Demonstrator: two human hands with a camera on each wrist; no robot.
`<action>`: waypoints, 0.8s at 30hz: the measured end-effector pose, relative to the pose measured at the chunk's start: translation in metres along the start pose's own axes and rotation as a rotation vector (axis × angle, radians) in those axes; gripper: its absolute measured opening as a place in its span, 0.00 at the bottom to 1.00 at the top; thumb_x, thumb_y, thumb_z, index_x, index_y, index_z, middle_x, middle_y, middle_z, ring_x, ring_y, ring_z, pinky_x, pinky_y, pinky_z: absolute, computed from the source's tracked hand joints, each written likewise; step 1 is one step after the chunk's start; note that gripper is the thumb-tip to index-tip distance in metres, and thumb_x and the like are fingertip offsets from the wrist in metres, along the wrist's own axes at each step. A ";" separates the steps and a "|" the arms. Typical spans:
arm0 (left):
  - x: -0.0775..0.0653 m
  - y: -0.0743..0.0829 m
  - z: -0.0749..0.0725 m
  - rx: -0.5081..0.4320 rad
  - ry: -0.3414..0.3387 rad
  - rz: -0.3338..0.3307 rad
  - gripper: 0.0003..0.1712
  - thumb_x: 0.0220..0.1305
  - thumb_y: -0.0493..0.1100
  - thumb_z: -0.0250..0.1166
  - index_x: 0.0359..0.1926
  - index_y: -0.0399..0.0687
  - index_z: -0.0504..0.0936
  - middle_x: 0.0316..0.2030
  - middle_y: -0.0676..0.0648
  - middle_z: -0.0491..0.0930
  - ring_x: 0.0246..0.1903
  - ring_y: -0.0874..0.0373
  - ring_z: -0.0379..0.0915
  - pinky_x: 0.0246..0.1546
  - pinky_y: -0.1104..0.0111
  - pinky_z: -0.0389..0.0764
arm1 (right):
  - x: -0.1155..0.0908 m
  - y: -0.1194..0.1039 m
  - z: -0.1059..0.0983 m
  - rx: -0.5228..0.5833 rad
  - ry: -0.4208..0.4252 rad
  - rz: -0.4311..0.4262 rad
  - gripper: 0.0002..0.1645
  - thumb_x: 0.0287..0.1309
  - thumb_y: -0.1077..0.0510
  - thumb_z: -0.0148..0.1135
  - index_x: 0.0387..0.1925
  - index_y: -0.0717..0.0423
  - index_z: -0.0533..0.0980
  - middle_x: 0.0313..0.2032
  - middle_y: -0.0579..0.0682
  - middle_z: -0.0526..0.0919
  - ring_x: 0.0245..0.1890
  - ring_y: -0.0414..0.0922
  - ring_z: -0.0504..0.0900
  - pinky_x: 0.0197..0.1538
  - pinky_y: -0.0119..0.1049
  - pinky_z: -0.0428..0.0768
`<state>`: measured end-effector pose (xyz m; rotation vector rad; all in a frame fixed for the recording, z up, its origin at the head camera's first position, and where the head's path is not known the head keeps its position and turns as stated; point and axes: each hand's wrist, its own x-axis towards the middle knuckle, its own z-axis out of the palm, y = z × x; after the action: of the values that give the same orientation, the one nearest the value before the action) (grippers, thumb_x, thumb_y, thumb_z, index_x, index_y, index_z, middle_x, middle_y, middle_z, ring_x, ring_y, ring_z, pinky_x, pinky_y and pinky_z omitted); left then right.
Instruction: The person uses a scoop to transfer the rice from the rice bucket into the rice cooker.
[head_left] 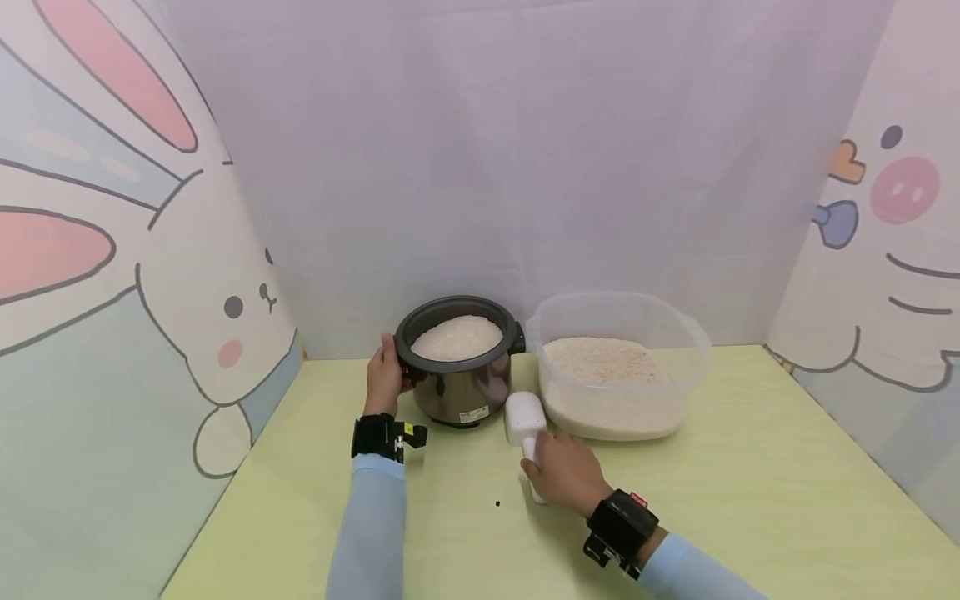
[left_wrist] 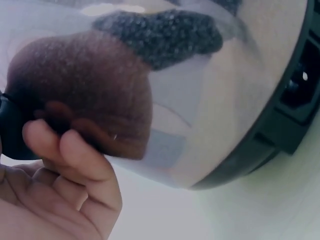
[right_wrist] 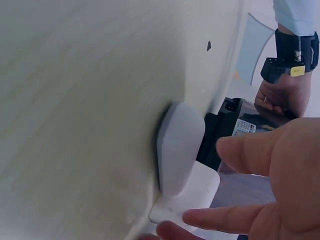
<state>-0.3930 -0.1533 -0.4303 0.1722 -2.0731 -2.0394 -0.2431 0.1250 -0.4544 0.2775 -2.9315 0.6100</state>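
Observation:
A dark rice cooker (head_left: 459, 392) filled with white rice (head_left: 459, 337) stands at the back of the table. My left hand (head_left: 385, 375) holds its left side handle; in the left wrist view the curled fingers (left_wrist: 75, 155) lie by the black handle (left_wrist: 15, 127) against the shiny wall. To the right of the cooker, a white scoop (head_left: 525, 417) lies on the table with its handle toward me. My right hand (head_left: 566, 471) is over that handle. In the right wrist view, thumb and fingers stand apart beside the scoop (right_wrist: 182, 150), not closed round it.
A clear plastic tub (head_left: 693, 354) partly filled with rice stands right of the cooker. A small dark speck (head_left: 497, 503) lies on the pale yellow table (head_left: 465, 550). A lilac cloth (head_left: 480, 167) hangs behind, with cartoon-printed panels at both sides.

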 end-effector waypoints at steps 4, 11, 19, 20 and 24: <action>-0.003 0.001 0.000 0.028 -0.018 -0.014 0.41 0.72 0.76 0.37 0.48 0.43 0.72 0.29 0.45 0.72 0.21 0.57 0.72 0.26 0.66 0.79 | -0.002 -0.001 -0.001 -0.055 0.119 -0.043 0.32 0.65 0.49 0.68 0.59 0.70 0.75 0.51 0.67 0.79 0.48 0.67 0.79 0.44 0.61 0.79; -0.022 0.007 0.002 0.096 -0.063 -0.017 0.45 0.73 0.75 0.31 0.67 0.40 0.49 0.50 0.37 0.61 0.40 0.49 0.66 0.42 0.60 0.74 | -0.003 0.005 0.002 -0.066 0.151 -0.105 0.45 0.66 0.39 0.66 0.71 0.66 0.67 0.68 0.69 0.69 0.60 0.71 0.73 0.51 0.65 0.78; -0.071 -0.003 0.010 0.427 -0.008 0.187 0.44 0.79 0.67 0.45 0.75 0.39 0.46 0.67 0.28 0.46 0.66 0.29 0.45 0.62 0.35 0.56 | -0.013 0.014 -0.001 -0.098 0.073 -0.176 0.50 0.65 0.28 0.59 0.76 0.56 0.64 0.74 0.66 0.62 0.72 0.66 0.62 0.62 0.66 0.71; -0.080 -0.003 0.012 0.452 -0.015 0.212 0.43 0.79 0.65 0.46 0.76 0.39 0.46 0.68 0.27 0.45 0.67 0.29 0.44 0.61 0.34 0.54 | -0.014 0.015 -0.002 -0.112 0.077 -0.190 0.50 0.65 0.28 0.58 0.76 0.55 0.64 0.74 0.66 0.62 0.73 0.66 0.62 0.63 0.66 0.70; -0.111 -0.004 0.023 0.510 -0.063 0.305 0.42 0.79 0.61 0.51 0.76 0.36 0.49 0.69 0.26 0.45 0.69 0.27 0.41 0.61 0.31 0.49 | -0.017 0.016 -0.002 -0.179 0.140 -0.248 0.50 0.64 0.27 0.58 0.75 0.53 0.67 0.73 0.65 0.64 0.73 0.68 0.60 0.66 0.69 0.64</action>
<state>-0.2910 -0.1046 -0.4428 -0.1219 -2.4425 -1.3352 -0.2295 0.1431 -0.4617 0.5423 -2.7351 0.3157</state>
